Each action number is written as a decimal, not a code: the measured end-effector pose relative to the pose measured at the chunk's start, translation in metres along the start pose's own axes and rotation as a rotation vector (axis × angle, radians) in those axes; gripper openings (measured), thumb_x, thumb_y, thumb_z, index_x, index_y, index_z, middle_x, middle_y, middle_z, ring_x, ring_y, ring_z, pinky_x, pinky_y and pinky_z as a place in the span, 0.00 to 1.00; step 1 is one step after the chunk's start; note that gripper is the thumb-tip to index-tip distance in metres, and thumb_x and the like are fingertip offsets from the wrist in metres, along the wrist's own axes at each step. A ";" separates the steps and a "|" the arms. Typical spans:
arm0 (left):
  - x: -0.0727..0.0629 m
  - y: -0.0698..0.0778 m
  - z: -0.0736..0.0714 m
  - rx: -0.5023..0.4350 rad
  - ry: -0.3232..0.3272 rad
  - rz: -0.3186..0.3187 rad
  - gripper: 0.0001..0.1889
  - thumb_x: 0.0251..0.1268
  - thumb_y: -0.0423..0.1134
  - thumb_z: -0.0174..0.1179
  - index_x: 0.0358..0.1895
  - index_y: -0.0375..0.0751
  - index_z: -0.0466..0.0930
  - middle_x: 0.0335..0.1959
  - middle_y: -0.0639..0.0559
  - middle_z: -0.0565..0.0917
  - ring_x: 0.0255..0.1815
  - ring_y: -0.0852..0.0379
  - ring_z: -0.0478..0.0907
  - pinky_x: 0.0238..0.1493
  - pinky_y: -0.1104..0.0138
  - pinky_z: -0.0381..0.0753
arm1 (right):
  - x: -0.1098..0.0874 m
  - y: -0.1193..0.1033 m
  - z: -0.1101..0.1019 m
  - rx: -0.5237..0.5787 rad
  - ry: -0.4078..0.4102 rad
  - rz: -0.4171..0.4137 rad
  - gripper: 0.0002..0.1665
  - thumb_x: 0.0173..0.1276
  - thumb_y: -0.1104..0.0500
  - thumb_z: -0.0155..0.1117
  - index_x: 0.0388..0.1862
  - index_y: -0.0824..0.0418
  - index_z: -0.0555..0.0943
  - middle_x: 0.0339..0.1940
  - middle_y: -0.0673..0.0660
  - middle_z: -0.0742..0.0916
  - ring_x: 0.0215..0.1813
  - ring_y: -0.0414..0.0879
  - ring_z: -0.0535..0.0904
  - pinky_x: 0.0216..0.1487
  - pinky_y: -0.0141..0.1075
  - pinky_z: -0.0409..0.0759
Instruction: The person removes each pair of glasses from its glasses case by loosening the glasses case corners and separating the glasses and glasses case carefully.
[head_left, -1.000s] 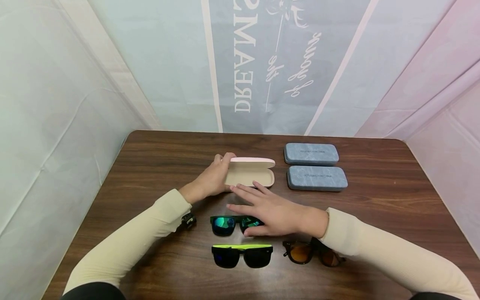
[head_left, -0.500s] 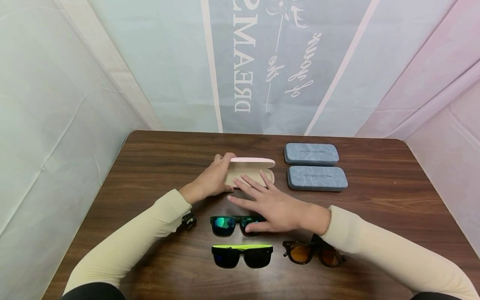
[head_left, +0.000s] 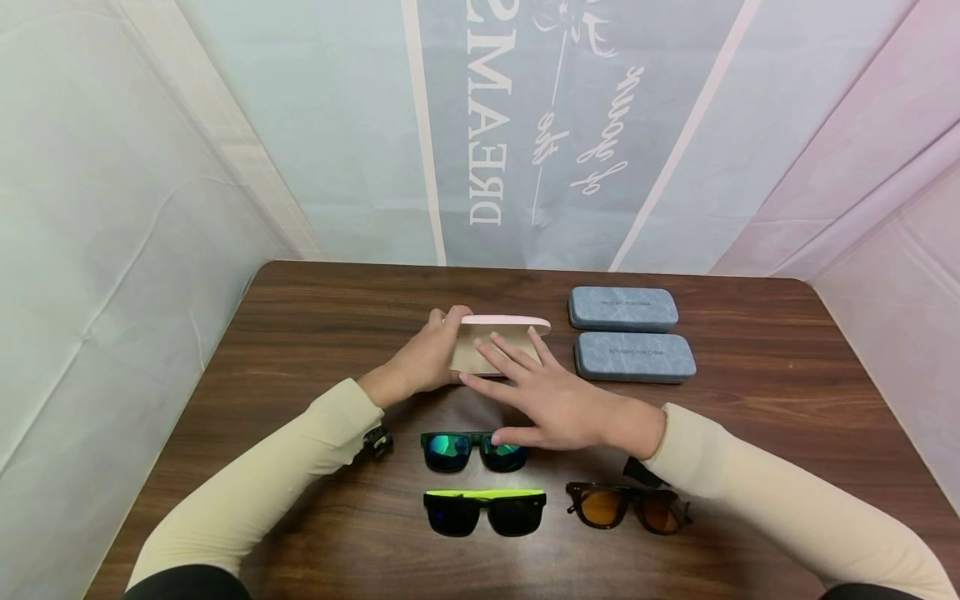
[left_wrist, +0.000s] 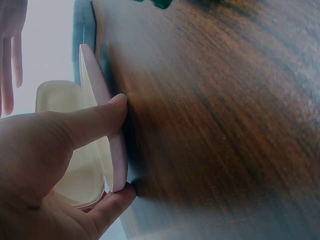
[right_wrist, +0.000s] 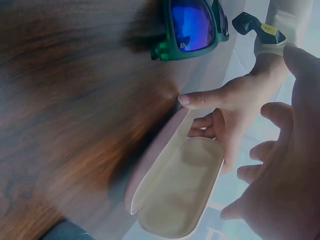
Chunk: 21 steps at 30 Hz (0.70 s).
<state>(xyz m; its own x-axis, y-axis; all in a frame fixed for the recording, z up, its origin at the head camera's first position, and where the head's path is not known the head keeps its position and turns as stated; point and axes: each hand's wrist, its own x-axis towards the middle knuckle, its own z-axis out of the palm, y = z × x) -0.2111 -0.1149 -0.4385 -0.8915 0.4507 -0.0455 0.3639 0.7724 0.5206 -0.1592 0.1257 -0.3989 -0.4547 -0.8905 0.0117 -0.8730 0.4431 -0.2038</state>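
Observation:
At its left end, my left hand (head_left: 423,354) grips a pink eyeglass case (head_left: 506,320) that stands open, its cream lining facing me. In the left wrist view, the thumb lies across the rim of one half of the eyeglass case (left_wrist: 117,155). My right hand (head_left: 562,406) is spread with nothing in it, and its fingers overlap the case's opening in the head view. Just below that hand lie sunglasses with blue-green mirrored lenses (head_left: 448,452), the thumb overlapping their right lens. The right wrist view shows their green frame (right_wrist: 172,50) beside the case.
Black sunglasses with lime temples (head_left: 453,515) lie nearer me. To their right are dark-framed sunglasses with amber lenses (head_left: 602,507), near my right sleeve. Two blue eyeglass cases (head_left: 622,307), both closed, sit one behind the other at the back right of the wooden table (head_left: 322,308).
My right hand has shifted slightly away from me and to the right, uncovering more of the mirrored sunglasses; its fingers now overlap the case's opening. The left hand and case have stayed put.

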 end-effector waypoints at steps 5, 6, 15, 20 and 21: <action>0.000 0.001 -0.001 0.005 -0.007 -0.010 0.49 0.53 0.39 0.80 0.73 0.46 0.53 0.59 0.31 0.66 0.49 0.40 0.78 0.48 0.53 0.82 | -0.001 0.006 -0.001 0.015 0.017 0.018 0.45 0.77 0.33 0.52 0.84 0.48 0.54 0.85 0.57 0.44 0.84 0.56 0.36 0.74 0.68 0.33; 0.000 0.001 -0.001 0.005 -0.007 -0.010 0.50 0.53 0.39 0.80 0.73 0.46 0.53 0.59 0.31 0.66 0.50 0.40 0.78 0.48 0.53 0.82 | -0.001 0.007 -0.001 0.019 0.021 0.023 0.44 0.77 0.33 0.52 0.84 0.48 0.55 0.85 0.57 0.44 0.84 0.57 0.36 0.74 0.68 0.33; 0.000 0.001 -0.001 0.001 -0.005 -0.003 0.50 0.51 0.37 0.81 0.72 0.46 0.53 0.58 0.33 0.66 0.52 0.40 0.77 0.50 0.52 0.81 | 0.000 0.016 -0.005 0.052 0.053 0.077 0.43 0.78 0.36 0.54 0.84 0.49 0.55 0.85 0.62 0.48 0.84 0.57 0.39 0.74 0.68 0.33; -0.001 0.001 -0.001 0.002 0.001 0.002 0.50 0.51 0.37 0.81 0.72 0.46 0.53 0.58 0.32 0.66 0.51 0.40 0.77 0.50 0.53 0.81 | 0.002 0.019 -0.008 0.074 0.056 0.119 0.42 0.79 0.37 0.53 0.85 0.46 0.53 0.85 0.60 0.47 0.84 0.55 0.37 0.75 0.67 0.32; -0.001 0.001 -0.001 0.004 0.001 0.003 0.50 0.51 0.37 0.81 0.72 0.46 0.53 0.58 0.32 0.66 0.51 0.40 0.77 0.50 0.53 0.81 | 0.002 0.020 -0.008 0.080 0.055 0.129 0.42 0.79 0.37 0.52 0.85 0.46 0.52 0.85 0.59 0.46 0.84 0.54 0.37 0.75 0.67 0.32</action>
<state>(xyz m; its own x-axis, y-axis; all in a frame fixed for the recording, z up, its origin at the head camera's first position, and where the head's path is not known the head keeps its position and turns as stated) -0.2104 -0.1149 -0.4369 -0.8906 0.4528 -0.0431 0.3678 0.7726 0.5175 -0.1792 0.1342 -0.3950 -0.5729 -0.8189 0.0338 -0.7911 0.5417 -0.2842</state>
